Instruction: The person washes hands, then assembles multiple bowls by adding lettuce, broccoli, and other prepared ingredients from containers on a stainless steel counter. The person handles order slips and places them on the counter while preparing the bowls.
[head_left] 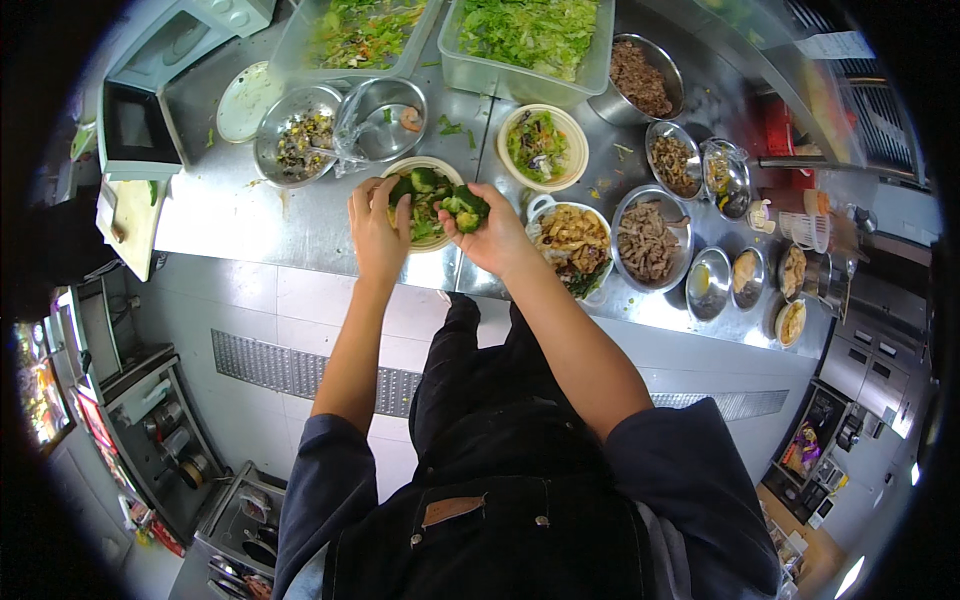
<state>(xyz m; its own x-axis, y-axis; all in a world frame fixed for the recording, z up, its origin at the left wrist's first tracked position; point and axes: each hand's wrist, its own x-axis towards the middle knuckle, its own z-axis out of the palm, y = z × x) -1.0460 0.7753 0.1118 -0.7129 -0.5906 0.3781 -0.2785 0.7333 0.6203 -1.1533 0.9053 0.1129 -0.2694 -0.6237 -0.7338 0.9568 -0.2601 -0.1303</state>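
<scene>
Both of my hands were at the near side of the work, side by side. On the left, my left hand (378, 232) was bent over the left edge of a round, cream-coloured bowl (430, 161), its fingers curled and thumb apart from them; I could not tell whether it gripped any of the broccoli pieces (424, 180) inside. My right hand (488, 232) was closed with fingers and thumb around a clump of dark-green broccoli florets (467, 207).

That clump sat at the bowl's right edge, so the bowl's middle lay just to the left of it, between my two hands. My right hand was clearly the nearer one to the clump. The bowl was round, with no long axis to line up. It stood on the shiny metal counter (215, 215), close to my body. The held florets looked bumpy and moist, with paler green patches; under the broccoli in the bowl, shredded leaves showed.

Left of the bowl stood a round steel bowl of mixed chopped pieces (268, 165), then a steel bowl partly covered in clear film (420, 112). To the right were a second cream-coloured bowl, filled with salad (579, 172), and a white bowl of yellowish-brown pieces (541, 206).
</scene>
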